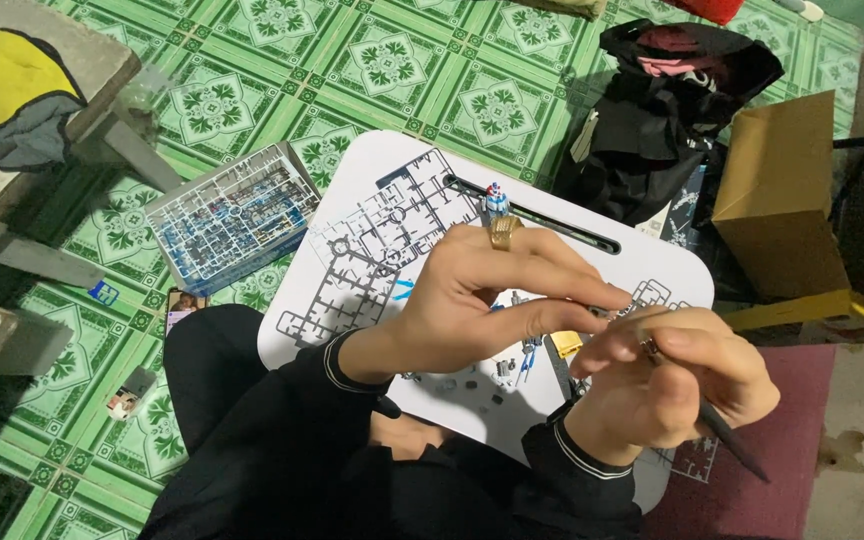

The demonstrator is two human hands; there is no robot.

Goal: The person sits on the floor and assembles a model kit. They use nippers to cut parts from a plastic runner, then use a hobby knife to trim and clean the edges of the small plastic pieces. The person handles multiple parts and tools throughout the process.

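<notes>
White lap desk (372, 165), rounded corners, smooth plastic, set over green patterned floor tiles. On it, grey model-kit runner frames (352, 270), thin and lattice-like. Left hand (472, 300) pinches a tiny part above desk centre; right hand (667, 385) beside it grips a slim dark tool (732, 445). Judged risk: the part could spring from the fingertips and vanish among loose bits on the desk.

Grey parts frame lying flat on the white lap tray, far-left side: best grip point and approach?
Grip the grey parts frame by its outer bar at the corner nearest the tray's left edge, coming from the left. It lies flat and open-latticed, so the rim bar is the sturdiest part; both the left hand and right hand crowd the right side.
</notes>
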